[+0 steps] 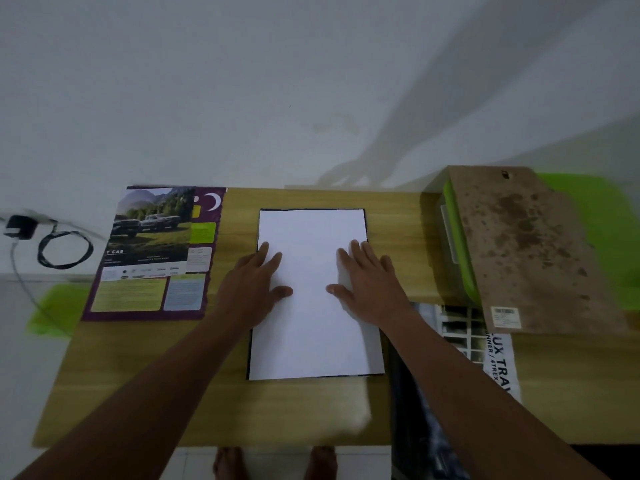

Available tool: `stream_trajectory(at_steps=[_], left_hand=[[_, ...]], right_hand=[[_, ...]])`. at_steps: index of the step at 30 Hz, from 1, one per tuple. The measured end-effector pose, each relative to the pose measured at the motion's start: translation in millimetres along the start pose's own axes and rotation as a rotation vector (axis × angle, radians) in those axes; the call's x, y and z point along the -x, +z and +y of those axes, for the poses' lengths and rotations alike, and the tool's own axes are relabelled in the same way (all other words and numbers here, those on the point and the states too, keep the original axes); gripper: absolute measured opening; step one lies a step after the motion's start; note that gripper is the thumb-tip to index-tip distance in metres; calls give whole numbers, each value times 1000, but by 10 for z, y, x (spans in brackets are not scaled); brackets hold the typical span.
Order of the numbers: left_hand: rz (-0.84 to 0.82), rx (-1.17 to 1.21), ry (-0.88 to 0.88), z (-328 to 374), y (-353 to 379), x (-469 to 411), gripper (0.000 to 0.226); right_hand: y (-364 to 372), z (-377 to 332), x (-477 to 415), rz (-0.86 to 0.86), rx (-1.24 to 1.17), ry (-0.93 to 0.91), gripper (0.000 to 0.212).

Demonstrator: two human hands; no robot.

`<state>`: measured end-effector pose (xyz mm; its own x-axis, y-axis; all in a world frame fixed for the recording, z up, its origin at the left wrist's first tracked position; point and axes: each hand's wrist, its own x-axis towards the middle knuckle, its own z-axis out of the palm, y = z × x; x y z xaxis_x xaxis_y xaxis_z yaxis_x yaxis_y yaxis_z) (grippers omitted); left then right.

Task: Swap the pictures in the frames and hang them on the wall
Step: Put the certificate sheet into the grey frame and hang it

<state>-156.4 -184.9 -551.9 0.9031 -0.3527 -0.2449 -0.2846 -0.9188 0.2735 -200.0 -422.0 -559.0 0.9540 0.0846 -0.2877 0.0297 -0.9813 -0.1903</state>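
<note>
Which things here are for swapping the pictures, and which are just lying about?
For the job: white sheet, truck picture, brown backing board, green frame.
Lying about: black charger, coiled cable.

Dim, slightly blurred wide-angle view, soft shadows on the wall [207,81]

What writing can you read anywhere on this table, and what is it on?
"T CAB": car picture, start cut off.
"UX TRA" and "NNER / 4TREX": printed sheet at right, partly covered.
Barcode label on the brown board: too small to read.
Small print on the car picture and the purple flyer: blurred.
White sheet: no text.
</note>
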Motion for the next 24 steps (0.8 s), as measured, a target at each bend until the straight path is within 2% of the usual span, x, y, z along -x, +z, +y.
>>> stream_trajectory(at_steps=[2, 8, 12, 24], left_hand=[[-6, -18, 12, -11, -2, 3, 79], [-49, -45, 68, -88, 72, 22, 92], [-74, -78, 74, -95, 81, -5, 91], [-97, -67, 138, -135, 26, 75, 98]], right_hand=[[20, -13, 10, 14, -13, -5, 78], [14, 37, 40, 5, -34, -8, 88], [2, 49, 42, 29, -36, -9, 92], [13, 14, 72, -46, -119, -24, 98]])
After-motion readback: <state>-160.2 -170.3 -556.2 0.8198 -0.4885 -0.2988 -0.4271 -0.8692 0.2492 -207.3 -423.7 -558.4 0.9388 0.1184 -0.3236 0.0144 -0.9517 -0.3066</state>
